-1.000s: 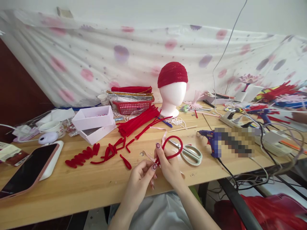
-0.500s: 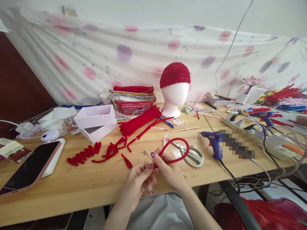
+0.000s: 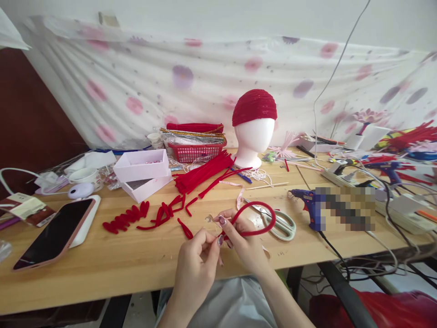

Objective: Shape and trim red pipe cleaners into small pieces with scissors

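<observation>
A red pipe cleaner [image 3: 273,218], bent into a loop, is pinched in my right hand [image 3: 244,241], its loop standing out to the right. My left hand [image 3: 198,255] is closed at the crossed ends of the same pipe cleaner, fingertips touching those of the right. The ends themselves are mostly hidden by my fingers. Just beyond the loop lie scissors [image 3: 285,226] with pale green handles. Left of my hands are a short red folded piece [image 3: 185,228], several bent red pieces [image 3: 163,214] and a row of red petal-like loops [image 3: 126,217].
A bundle of red pipe cleaners [image 3: 205,173] lies before a red basket [image 3: 198,152]. A white foam head [image 3: 254,136] wears a red cap [image 3: 254,107]. White boxes [image 3: 141,166] and a phone [image 3: 54,237] are left; a blue glue gun [image 3: 310,205], power strip [image 3: 399,214] and cables are right.
The whole view has shifted slightly, so things sit further right. My left hand's fingers have curled in closer to the pipe cleaner's ends; the loop keeps its shape.
</observation>
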`<state>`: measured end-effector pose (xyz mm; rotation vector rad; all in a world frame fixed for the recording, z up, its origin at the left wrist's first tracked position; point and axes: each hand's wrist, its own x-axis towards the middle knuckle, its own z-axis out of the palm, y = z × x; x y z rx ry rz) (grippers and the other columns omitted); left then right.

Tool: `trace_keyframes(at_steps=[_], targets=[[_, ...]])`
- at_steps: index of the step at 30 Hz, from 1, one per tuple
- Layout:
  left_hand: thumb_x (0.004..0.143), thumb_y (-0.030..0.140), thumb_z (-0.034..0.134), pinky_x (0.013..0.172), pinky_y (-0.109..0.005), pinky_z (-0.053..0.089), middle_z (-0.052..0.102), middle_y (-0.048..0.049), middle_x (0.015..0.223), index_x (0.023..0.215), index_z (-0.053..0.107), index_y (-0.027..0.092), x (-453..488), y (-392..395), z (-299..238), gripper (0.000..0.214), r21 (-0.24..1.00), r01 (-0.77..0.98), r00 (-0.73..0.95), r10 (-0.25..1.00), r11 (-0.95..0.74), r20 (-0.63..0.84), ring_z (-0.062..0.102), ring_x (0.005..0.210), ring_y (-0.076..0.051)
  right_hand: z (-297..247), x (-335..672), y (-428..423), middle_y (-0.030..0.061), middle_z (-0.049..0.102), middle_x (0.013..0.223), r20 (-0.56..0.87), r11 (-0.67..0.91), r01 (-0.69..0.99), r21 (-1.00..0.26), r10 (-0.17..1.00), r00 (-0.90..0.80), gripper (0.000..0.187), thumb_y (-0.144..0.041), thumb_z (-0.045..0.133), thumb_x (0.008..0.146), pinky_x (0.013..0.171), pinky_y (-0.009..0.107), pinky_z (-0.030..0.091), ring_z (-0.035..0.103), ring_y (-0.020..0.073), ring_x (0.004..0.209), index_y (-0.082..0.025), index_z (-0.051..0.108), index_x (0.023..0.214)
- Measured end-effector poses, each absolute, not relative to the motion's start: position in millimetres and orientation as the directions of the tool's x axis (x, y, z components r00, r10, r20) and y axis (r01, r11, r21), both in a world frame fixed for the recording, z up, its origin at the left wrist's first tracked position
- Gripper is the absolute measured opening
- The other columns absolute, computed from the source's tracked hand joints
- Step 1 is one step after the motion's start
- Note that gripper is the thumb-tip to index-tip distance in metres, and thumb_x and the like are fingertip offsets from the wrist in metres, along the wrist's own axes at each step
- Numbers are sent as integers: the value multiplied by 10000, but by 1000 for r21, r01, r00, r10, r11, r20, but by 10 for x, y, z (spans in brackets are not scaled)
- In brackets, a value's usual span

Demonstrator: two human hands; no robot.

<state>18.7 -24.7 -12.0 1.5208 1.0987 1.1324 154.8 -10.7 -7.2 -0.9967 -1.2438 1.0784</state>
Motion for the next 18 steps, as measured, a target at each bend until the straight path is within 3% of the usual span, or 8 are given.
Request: trace_keyframes(at_steps=[7, 13, 18], targets=[[848, 364, 626, 579, -245, 514, 713, -40, 672, 740, 624, 191, 174, -196, -107, 204, 998, -22, 110, 992, -61, 63, 643, 602, -168, -46, 1515, -98, -28, 560, 541, 120, 114, -167, -979, 993, -22, 396, -532, 718, 801, 455, 202, 381, 471, 86, 476, -162, 617, 703], [897, 342, 589, 631, -240, 497, 726, -39, 762, 806, 598, 201, 237, -217, -121, 168, 995, -62, 76, 994, -76, 80, 670, 677, -168, -83, 1493, -106, -6, 615, 588, 121, 132, -161, -978, 990, 75, 354, -504, 750, 781, 457, 214, 396, 513, 107, 499, -172, 635, 737], [870, 346, 647, 640, -231, 493, 732, -38, 764, 772, 629, 192, 187, -206, -99, 184, 993, -96, 154, 984, -72, 86, 665, 701, -163, -63, 1559, -123, -33, 567, 546, 192, 186, -157, -970, 981, -26, 327, -486, 700, 845, 478, 214, 399, 500, 104, 491, -178, 610, 781]])
